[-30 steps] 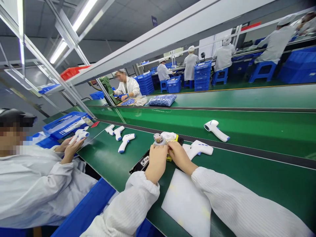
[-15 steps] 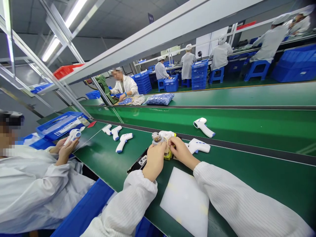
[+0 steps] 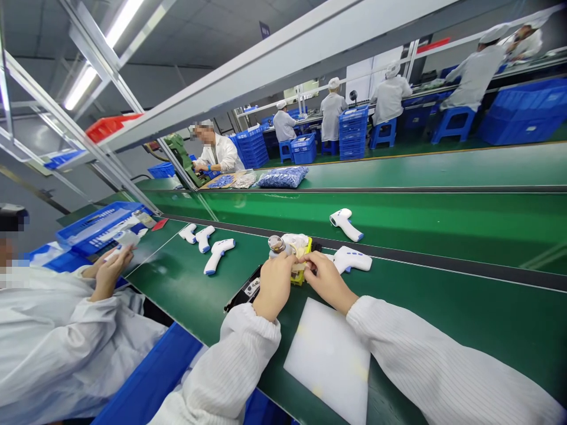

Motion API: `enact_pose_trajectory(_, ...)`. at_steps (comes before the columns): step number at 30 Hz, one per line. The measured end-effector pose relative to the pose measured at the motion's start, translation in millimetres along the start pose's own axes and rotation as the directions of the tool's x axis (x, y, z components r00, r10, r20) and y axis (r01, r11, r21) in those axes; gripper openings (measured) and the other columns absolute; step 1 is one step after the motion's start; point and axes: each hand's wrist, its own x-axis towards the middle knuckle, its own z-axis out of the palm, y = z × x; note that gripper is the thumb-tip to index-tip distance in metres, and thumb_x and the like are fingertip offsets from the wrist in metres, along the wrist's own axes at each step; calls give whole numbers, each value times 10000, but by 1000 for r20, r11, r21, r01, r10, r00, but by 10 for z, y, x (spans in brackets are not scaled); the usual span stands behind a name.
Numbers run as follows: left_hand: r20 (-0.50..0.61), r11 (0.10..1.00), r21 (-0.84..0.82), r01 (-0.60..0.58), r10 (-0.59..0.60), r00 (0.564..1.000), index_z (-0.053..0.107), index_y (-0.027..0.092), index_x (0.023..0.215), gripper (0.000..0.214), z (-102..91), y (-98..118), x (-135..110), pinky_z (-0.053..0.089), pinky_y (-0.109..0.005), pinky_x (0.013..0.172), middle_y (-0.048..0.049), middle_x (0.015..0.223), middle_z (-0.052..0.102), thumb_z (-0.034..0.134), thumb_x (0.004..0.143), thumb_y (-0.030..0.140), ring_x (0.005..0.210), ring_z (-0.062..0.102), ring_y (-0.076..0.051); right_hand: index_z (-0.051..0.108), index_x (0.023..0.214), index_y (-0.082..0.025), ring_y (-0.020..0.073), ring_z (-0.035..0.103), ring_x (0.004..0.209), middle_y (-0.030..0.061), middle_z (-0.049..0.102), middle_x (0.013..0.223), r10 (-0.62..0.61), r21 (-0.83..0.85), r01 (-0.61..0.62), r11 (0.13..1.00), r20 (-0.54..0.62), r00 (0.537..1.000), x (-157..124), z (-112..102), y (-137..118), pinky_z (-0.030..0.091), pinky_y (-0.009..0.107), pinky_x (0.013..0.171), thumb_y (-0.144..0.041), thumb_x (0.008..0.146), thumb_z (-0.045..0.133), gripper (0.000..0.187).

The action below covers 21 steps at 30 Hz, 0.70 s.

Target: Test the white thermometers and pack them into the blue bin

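My left hand (image 3: 273,283) and my right hand (image 3: 325,278) meet over a small yellow and white object (image 3: 299,260) on the green bench, with fingers curled on it. Just behind my left hand stands a small round metal-topped container (image 3: 276,245). A black flat tray (image 3: 248,288) lies under my left wrist. A white thermometer gun (image 3: 352,259) rests to the right of my right hand. A white foam pad (image 3: 328,358) lies between my forearms.
Another white thermometer gun (image 3: 345,224) lies on the green conveyor belt (image 3: 443,221) behind. Three more guns (image 3: 208,245) lie to the left. A co-worker's hands (image 3: 108,268) hold a gun by a blue crate (image 3: 95,224). Other workers sit behind at blue bins.
The thermometer gun on the belt has travelled left. The view has shifted slightly; my hands stay together on the small yellow object. The co-worker's hands have drifted left with their gun.
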Motion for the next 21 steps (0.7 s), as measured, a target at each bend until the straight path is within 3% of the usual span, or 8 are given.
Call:
enact_pose_trajectory(4, 4, 1000, 10, -10, 10, 1000, 700, 200, 935, 258, 11, 16, 21, 382, -275, 675, -45, 971, 666, 442, 947, 192, 763, 612, -166, 591, 812, -168, 233, 521, 868, 74, 582, 844, 20, -74, -21, 997, -3, 1000, 30, 29, -8, 400, 357, 780, -84, 799, 517, 112)
enact_pose_trajectory(13, -56, 999, 36, -19, 21, 998, 682, 180, 909, 320, 116, 12, -10, 406, -311, 787, -77, 977, 682, 370, 975, 195, 845, 616, -190, 518, 683, -190, 202, 494, 745, 40, 556, 736, 115, -113, -121, 986, -57, 992, 63, 100, -45, 352, 311, 676, -102, 800, 559, 152)
enact_pose_trajectory(18, -109, 998, 55, 2, 4, 994, 670, 177, 940, 355, 177, 12, -17, 402, -333, 771, -88, 985, 681, 322, 996, 222, 847, 620, -204, 545, 670, -189, 231, 539, 911, 85, 599, 911, 184, -51, -195, 979, -172, 968, 145, 165, -23, 417, 328, 772, -107, 758, 569, 123)
enact_pose_trajectory(21, -129, 997, 68, 23, -14, 992, 662, 180, 947, 355, 184, -5, -38, 397, -332, 757, -86, 1000, 682, 311, 997, 207, 837, 617, -198, 548, 690, -187, 228, 555, 917, 95, 606, 902, 268, 9, -276, 961, -278, 922, 273, -1, 134, 438, 343, 816, -128, 785, 512, 117)
